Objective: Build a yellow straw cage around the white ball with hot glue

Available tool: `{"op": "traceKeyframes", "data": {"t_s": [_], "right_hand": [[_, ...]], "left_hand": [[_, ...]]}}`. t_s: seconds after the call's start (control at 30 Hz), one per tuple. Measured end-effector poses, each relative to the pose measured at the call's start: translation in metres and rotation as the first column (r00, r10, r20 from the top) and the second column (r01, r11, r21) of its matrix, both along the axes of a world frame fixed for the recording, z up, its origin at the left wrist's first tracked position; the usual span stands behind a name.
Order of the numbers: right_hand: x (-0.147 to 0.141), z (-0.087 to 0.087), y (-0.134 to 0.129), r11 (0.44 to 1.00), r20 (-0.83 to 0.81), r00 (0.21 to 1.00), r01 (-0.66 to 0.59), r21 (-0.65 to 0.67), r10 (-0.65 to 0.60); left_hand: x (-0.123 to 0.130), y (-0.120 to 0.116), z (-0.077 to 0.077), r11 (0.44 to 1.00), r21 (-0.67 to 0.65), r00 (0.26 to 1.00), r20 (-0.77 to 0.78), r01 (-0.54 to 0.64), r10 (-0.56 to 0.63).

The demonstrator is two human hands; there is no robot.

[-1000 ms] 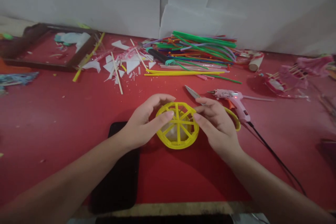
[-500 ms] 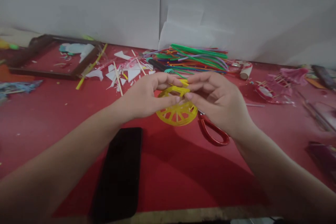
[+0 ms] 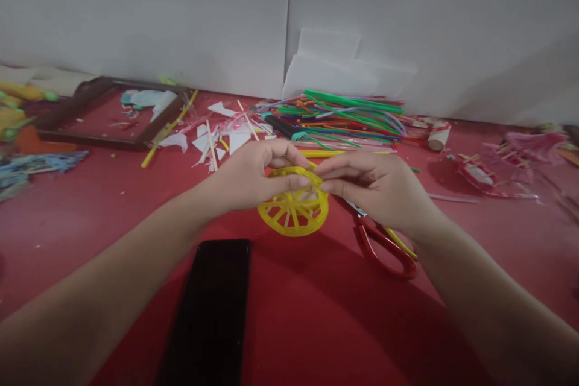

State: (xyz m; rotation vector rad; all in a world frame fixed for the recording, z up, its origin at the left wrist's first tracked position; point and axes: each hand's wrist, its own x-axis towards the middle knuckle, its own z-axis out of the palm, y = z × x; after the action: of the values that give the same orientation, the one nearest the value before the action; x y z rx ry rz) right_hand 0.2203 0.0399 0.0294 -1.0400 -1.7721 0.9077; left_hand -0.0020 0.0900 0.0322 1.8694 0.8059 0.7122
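A yellow spoked wheel is held tilted above the red table, with pale pieces showing among its spokes. My left hand is closed on its upper left rim, thumb on the near face. At the upper right of the rim, the thumb and fingers of my right hand pinch together at the edge. A thin yellow strip sticks out below my right palm; whether it joins the wheel is hidden. Red-handled scissors lie under my right hand, their blades partly covered.
A black phone lies at the near left. Behind the hands are colourful pipe cleaners, white scraps and a black-handled tool. A dark frame stands far left, a pink stick-and-film model at the right.
The view has shifted, so table items appear lower. The wheel has turned slightly in my hands, and the yellow strip beneath my right palm now shows.
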Motion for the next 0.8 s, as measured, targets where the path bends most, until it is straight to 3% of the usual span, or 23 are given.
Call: {"op": "traceKeyframes", "data": {"t_s": [0.1, 0.3, 0.5, 0.8], "right_hand": [[0.004, 0.001, 0.000, 0.998, 0.060, 0.998, -0.037, 0.047, 0.034], [0.007, 0.004, 0.000, 0.989, 0.148, 0.987, -0.077, 0.125, 0.058], [0.011, 0.009, 0.005, 0.943, 0.193, 0.964, -0.230, 0.240, 0.185], [0.011, 0.010, 0.005, 0.933, 0.245, 0.959, -0.213, 0.291, 0.143]], "left_hand": [[-0.002, 0.003, 0.001, 0.996, -0.001, 0.996, 0.021, 0.086, -0.086], [-0.004, 0.002, 0.006, 0.989, -0.027, 0.989, 0.031, 0.145, -0.144], [-0.003, -0.001, 0.008, 0.984, -0.046, 0.984, 0.048, 0.174, -0.172], [0.000, -0.003, 0.008, 0.962, -0.169, 0.971, 0.144, 0.213, -0.190]]}}
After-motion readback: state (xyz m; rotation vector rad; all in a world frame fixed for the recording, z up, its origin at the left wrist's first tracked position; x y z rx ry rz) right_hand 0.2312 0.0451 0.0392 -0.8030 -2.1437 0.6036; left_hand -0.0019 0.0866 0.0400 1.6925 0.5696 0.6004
